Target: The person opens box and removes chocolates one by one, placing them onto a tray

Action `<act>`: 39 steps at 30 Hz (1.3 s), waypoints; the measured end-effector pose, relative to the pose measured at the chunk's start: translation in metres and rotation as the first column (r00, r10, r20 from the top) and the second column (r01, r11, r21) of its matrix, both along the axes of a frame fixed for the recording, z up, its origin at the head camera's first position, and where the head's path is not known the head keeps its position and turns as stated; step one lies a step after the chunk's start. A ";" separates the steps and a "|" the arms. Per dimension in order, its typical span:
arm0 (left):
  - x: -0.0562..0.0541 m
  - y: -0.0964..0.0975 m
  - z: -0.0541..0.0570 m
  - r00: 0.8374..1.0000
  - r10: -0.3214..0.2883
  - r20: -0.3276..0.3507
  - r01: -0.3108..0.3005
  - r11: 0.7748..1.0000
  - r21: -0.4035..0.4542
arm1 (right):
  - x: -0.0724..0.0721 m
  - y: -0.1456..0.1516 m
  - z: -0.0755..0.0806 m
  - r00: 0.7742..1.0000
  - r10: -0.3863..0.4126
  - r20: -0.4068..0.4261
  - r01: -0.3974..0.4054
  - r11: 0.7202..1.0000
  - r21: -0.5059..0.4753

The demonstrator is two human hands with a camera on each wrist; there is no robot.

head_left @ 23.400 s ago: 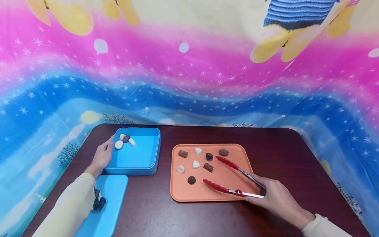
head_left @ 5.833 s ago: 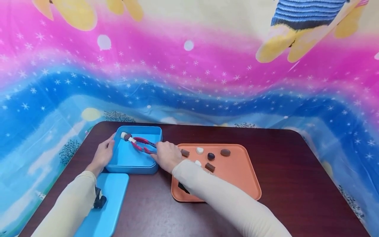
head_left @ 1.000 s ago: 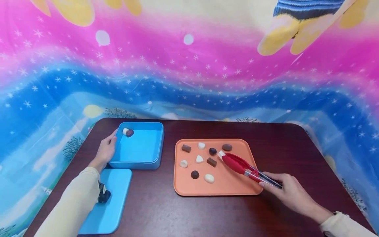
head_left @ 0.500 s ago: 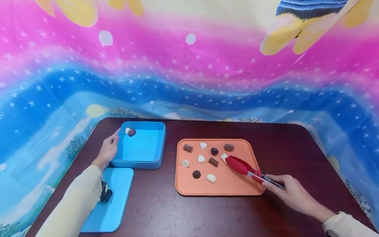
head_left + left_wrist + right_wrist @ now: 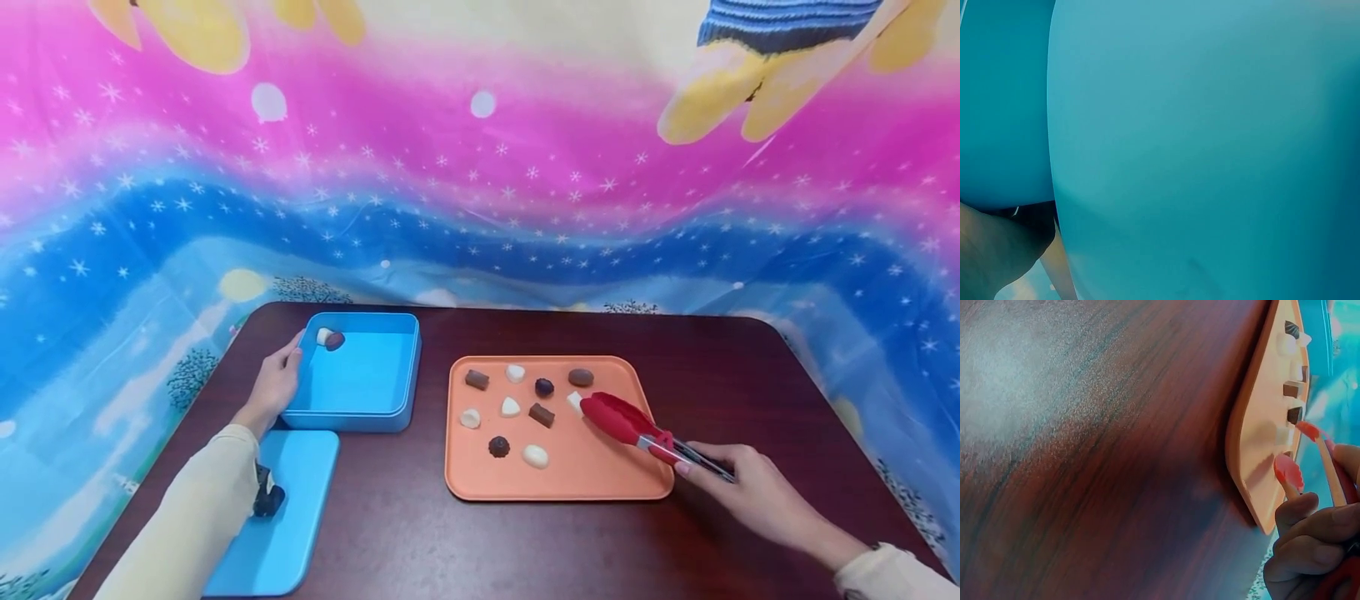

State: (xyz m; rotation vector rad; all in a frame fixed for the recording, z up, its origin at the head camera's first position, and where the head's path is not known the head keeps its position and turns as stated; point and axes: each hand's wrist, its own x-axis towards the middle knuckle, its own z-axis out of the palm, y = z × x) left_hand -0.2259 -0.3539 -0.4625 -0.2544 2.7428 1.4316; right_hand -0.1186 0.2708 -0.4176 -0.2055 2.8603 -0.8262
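My right hand [image 5: 765, 492] grips a pair of tongs [image 5: 626, 423] with red tips and metal arms over the right part of the orange tray [image 5: 465, 487]. A white bar-shaped chocolate [image 5: 575, 402] lies on the tray right at the tips, which look spread in the right wrist view. My left hand [image 5: 273, 383] holds the left wall of the open blue box [image 5: 408, 396], fingers partly hidden behind it. Inside the box's far left corner are a white chocolate [image 5: 323, 335] and a brown chocolate [image 5: 335, 341].
Several chocolates, including a white oval one [image 5: 536, 456] and a dark ridged one [image 5: 498, 447], are spread over the tray. A blue lid [image 5: 300, 517] lies in front of the box, under my left forearm. A patterned cloth [image 5: 480, 200] hangs behind the dark table [image 5: 420, 533].
Since the oldest frame, the white oval and white bar have gone from box to tray. Just now the tongs have drawn back slightly rightward from the bar. The left hand stays at the box.
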 end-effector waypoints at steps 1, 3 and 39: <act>0.000 0.000 0.000 1.000 -0.001 0.001 0.001 1.000 0.000 | 0.001 0.000 0.001 1.000 -0.004 -0.001 0.004 1.000 0.007; 0.000 0.000 -0.001 1.000 -0.001 0.000 0.001 1.000 -0.003 | 0.002 0.000 0.002 1.000 -0.012 -0.012 0.012 1.000 0.018; 0.002 0.001 0.002 1.000 0.005 -0.005 -0.005 1.000 -0.006 | -0.011 -0.074 0.018 0.999 -0.037 0.008 0.038 0.994 -0.100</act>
